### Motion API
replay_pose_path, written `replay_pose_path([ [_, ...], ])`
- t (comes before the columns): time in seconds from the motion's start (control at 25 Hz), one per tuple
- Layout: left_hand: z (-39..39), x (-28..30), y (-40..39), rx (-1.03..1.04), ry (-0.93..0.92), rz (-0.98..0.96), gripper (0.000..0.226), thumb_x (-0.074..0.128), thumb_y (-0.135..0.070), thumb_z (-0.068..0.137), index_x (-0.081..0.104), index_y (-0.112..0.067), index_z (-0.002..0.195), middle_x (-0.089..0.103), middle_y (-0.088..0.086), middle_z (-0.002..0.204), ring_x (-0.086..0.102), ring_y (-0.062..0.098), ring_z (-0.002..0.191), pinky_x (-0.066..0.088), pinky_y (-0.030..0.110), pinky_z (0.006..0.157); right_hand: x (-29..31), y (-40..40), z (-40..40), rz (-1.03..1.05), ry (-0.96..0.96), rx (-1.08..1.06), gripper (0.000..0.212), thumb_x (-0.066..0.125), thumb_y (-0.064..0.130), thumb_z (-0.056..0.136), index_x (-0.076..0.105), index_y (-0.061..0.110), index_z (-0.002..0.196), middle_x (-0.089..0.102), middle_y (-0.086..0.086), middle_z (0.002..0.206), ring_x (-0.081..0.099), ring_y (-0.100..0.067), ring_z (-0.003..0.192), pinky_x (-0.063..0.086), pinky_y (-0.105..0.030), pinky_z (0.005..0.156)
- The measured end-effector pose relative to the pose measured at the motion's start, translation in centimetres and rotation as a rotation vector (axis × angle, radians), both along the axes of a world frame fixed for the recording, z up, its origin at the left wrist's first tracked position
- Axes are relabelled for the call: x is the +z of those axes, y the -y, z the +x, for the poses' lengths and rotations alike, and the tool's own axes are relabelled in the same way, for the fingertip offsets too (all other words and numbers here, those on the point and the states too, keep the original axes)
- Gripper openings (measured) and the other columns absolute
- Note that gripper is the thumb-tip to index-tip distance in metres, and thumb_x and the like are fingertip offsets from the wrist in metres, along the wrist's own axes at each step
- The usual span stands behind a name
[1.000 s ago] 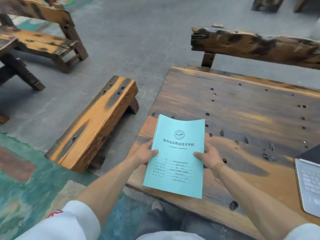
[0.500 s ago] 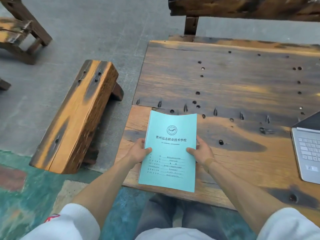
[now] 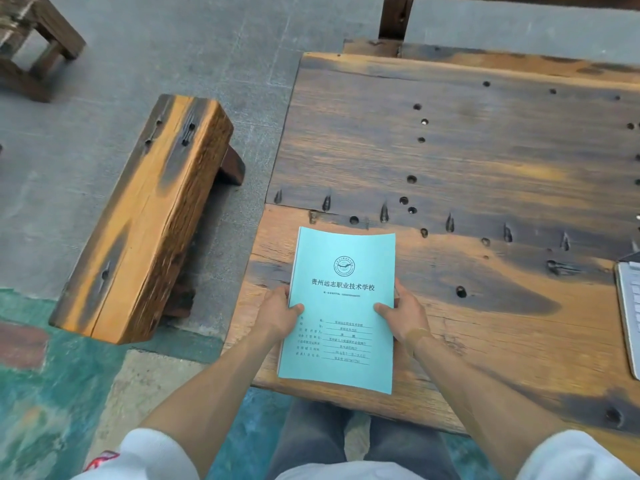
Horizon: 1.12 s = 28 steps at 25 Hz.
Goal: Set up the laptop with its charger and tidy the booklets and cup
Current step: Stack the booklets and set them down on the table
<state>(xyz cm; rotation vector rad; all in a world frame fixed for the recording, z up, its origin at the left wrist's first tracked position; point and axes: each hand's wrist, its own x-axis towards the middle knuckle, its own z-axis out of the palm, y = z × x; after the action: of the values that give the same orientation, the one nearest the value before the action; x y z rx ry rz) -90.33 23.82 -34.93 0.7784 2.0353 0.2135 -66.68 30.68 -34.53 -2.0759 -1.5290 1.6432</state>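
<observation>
A light blue booklet [image 3: 341, 299] with printed characters and a round emblem is held over the near left corner of the wooden table [image 3: 485, 150]. My left hand [image 3: 277, 313] grips its left edge, thumb on the cover. My right hand [image 3: 403, 315] grips its right edge the same way. The booklet's top bends slightly upward. A silver laptop [image 3: 628, 313] lies open at the right edge of the view, mostly cut off. No cup or charger is in view.
A low wooden bench [image 3: 145, 216] stands on the grey floor left of the table. Another wooden bench [image 3: 38, 46] is at the far left. A bench leg [image 3: 394, 19] rises behind the table. The tabletop has many small holes.
The view has tilted down and shifted left, so the laptop slid toward the right edge. Both hands keep the same grip on the booklet, which stays over the table's near left corner.
</observation>
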Motion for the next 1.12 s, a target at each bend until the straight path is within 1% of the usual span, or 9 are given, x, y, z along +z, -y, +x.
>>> replay_pose_path([
  [0.12,-0.2,-0.5,0.0,-0.097,-0.076,-0.035,0.029,0.053,-0.020,0.098,0.055,-0.010,0.125,0.044,0.008,0.129,0.056,0.019,0.092,0.048,0.033,0.085,-0.1,-0.1,-0.1,-0.001,0.051,0.019,0.065,0.064,0.017,0.086,0.040,0.047,0.139,0.071,0.010,0.107,0.067,-0.017,0.091,0.056,-0.041,0.083],
  [0.4,-0.6,-0.7,0.0,-0.169,-0.111,-0.009,0.035,0.052,-0.020,0.096,0.056,-0.015,0.130,0.047,0.006,0.126,0.051,0.014,0.089,0.044,0.028,0.078,-0.5,0.1,-0.1,-0.020,0.122,0.009,0.047,0.066,0.020,0.082,0.057,0.033,0.127,0.051,-0.001,0.116,0.059,-0.013,0.083,0.050,-0.029,0.082],
  [0.6,-0.7,-0.8,-0.4,-0.170,-0.145,0.018,0.039,0.056,-0.017,0.094,0.059,-0.017,0.133,0.052,0.004,0.126,0.053,0.016,0.098,0.045,0.027,0.081,-0.3,-0.3,-0.6,-0.100,0.057,-0.072,0.039,0.059,0.008,0.079,0.063,0.034,0.107,0.063,-0.007,0.116,0.067,-0.019,0.087,0.051,-0.024,0.062],
  [0.72,-1.0,-0.8,-0.4,-0.165,-0.152,0.021,0.039,0.058,-0.017,0.093,0.061,-0.016,0.131,0.056,0.005,0.126,0.058,0.021,0.106,0.051,0.033,0.087,-0.2,-0.3,-0.9,-0.115,0.052,-0.111,0.033,0.059,0.006,0.078,0.064,0.030,0.100,0.062,-0.008,0.116,0.066,-0.021,0.089,0.052,-0.027,0.067],
  [0.84,-1.1,-0.6,-0.7,-0.195,-0.156,-0.001,0.031,0.059,-0.018,0.092,0.067,-0.016,0.121,0.064,0.003,0.111,0.062,0.018,0.089,0.050,0.026,0.066,-0.2,-0.3,-0.9,-0.130,0.048,-0.129,0.032,0.059,0.006,0.078,0.065,0.027,0.101,0.062,-0.009,0.116,0.066,-0.022,0.089,0.048,-0.025,0.062],
  [0.92,-1.3,-0.5,-0.8,-0.217,-0.150,-0.022,0.023,0.059,-0.018,0.092,0.071,-0.015,0.111,0.067,0.001,0.095,0.062,0.014,0.072,0.043,0.023,0.052,-0.2,-0.3,-0.7,-0.147,0.036,-0.125,0.038,0.060,0.005,0.079,0.066,0.024,0.111,0.061,-0.008,0.121,0.065,-0.023,0.094,0.050,-0.027,0.068],
  [0.96,-1.3,-0.4,-0.9,-0.230,-0.152,-0.036,0.022,0.058,-0.020,0.092,0.071,-0.014,0.110,0.068,0.002,0.096,0.062,0.016,0.073,0.044,0.024,0.053,-0.2,-0.4,-0.6,-0.162,0.025,-0.122,0.041,0.061,0.005,0.080,0.064,0.023,0.116,0.060,-0.008,0.123,0.065,-0.024,0.098,0.052,-0.030,0.075],
  [1.04,-1.1,-0.2,-1.0,-0.245,-0.165,-0.070,0.023,0.057,-0.022,0.094,0.068,-0.012,0.112,0.064,0.006,0.109,0.063,0.020,0.083,0.048,0.029,0.063,0.1,-0.3,-0.4,-0.187,0.008,-0.083,0.046,0.062,0.005,0.081,0.061,0.023,0.123,0.057,-0.008,0.127,0.063,-0.025,0.103,0.053,-0.037,0.091],
  [1.12,-1.0,0.1,-1.1,-0.297,-0.180,-0.085,0.027,0.056,-0.025,0.095,0.063,-0.012,0.119,0.056,0.008,0.123,0.062,0.024,0.096,0.051,0.033,0.076,0.6,0.0,-0.3,-0.176,0.021,-0.015,0.047,0.062,0.007,0.082,0.059,0.024,0.125,0.056,-0.008,0.126,0.061,-0.024,0.105,0.051,-0.038,0.095],
])
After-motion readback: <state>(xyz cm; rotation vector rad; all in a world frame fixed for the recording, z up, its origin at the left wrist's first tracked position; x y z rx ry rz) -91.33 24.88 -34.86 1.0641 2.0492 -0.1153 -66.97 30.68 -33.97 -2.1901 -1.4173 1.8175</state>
